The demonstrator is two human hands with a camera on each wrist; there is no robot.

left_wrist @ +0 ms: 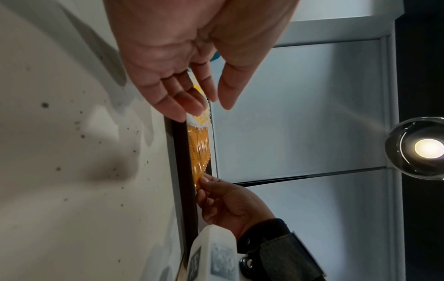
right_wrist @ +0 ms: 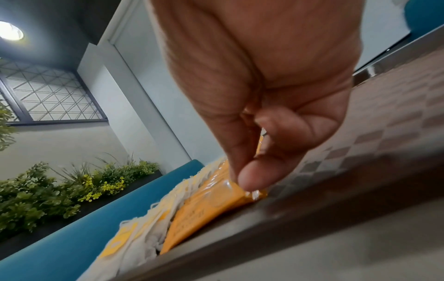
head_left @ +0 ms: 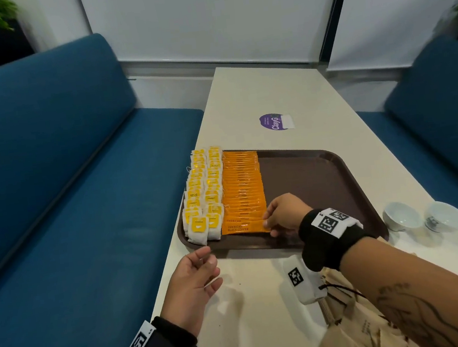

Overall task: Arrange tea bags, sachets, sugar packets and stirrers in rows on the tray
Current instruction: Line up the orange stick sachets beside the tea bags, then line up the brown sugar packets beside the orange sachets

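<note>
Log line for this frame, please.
right hand: pinches nearest orange coffee sachet | left hand: open, off tray | tea bags: placed

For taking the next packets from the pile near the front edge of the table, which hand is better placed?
The right hand, probably. The beige packets lie under its forearm, and the empty half of the tray is on its side. It holds the nearest orange sachet; the left hand hovers empty.

tray [head_left: 320, 169] on table [head_left: 256, 97] | tea bags [head_left: 204, 195] L side | sachets [head_left: 242, 189] just R of them | cups [head_left: 424, 216] R of tray
</note>
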